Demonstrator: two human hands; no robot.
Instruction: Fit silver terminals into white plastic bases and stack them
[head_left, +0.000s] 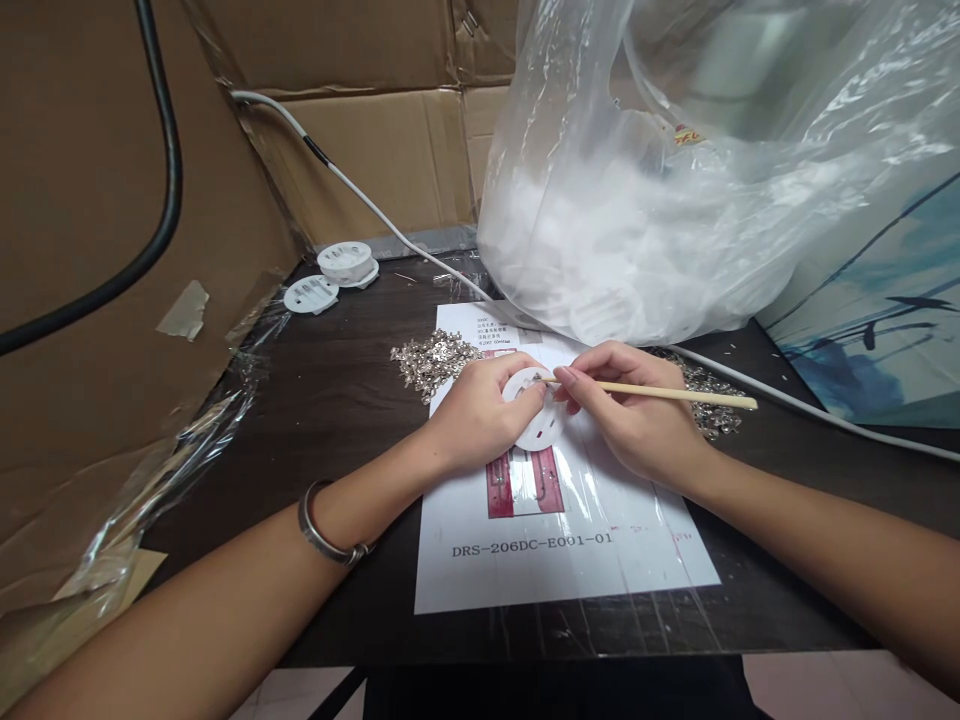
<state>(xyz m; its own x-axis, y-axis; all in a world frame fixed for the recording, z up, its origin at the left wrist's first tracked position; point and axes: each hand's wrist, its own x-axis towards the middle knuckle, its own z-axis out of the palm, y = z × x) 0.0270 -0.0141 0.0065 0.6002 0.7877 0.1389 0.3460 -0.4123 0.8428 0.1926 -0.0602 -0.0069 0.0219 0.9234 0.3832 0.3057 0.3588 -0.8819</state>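
Centrally, over the printed sheet (480,585), a white disc (534,432) sits in the left hand (480,412), thumb across its face, fingers mostly hidden but closed about its left edge. Opposite, the right hand (637,408) pinches a pale stick (667,392) between thumb and fingertips, its tip at the disc's upper part, near the left thumb; cannot tell whether it touches. Small metal parts (426,366) lie heaped beyond the left hand.

The disc (535,424) is smooth matt plastic, the stick (652,391) pale wood — small metal parts (435,362) glint, the creased plastic bag (637,235) shines.
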